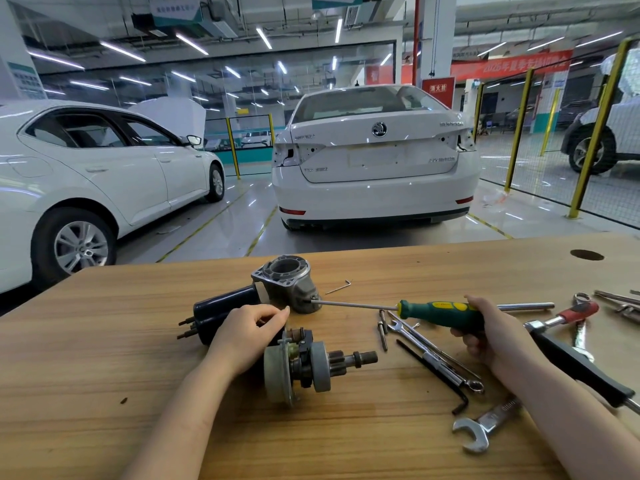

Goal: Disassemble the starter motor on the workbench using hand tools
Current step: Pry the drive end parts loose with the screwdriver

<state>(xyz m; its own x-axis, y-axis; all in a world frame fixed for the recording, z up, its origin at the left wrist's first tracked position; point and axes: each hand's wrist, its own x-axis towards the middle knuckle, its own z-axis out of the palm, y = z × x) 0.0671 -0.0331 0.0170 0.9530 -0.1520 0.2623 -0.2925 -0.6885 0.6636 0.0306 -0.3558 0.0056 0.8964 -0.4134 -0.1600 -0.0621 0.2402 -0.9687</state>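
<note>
The starter motor lies in pieces on the wooden workbench (104, 393). A black cylindrical body (221, 308) joins a grey cast nose housing (287, 282) at the bench's middle. In front lies the armature and pinion shaft assembly (311, 367). My left hand (247, 336) rests on the black body with its fingers curled over it. My right hand (491, 336) grips a green and yellow screwdriver (436, 311), whose long shaft points left with its tip at the side of the grey housing.
Loose tools lie to the right: open-end wrenches (485, 429), a black hex key (436, 375), a combination wrench (433, 355), a red-handled ratchet (568, 315), a steel bar (526, 306). A small hex key (339, 287) lies behind the housing. White cars stand beyond the bench.
</note>
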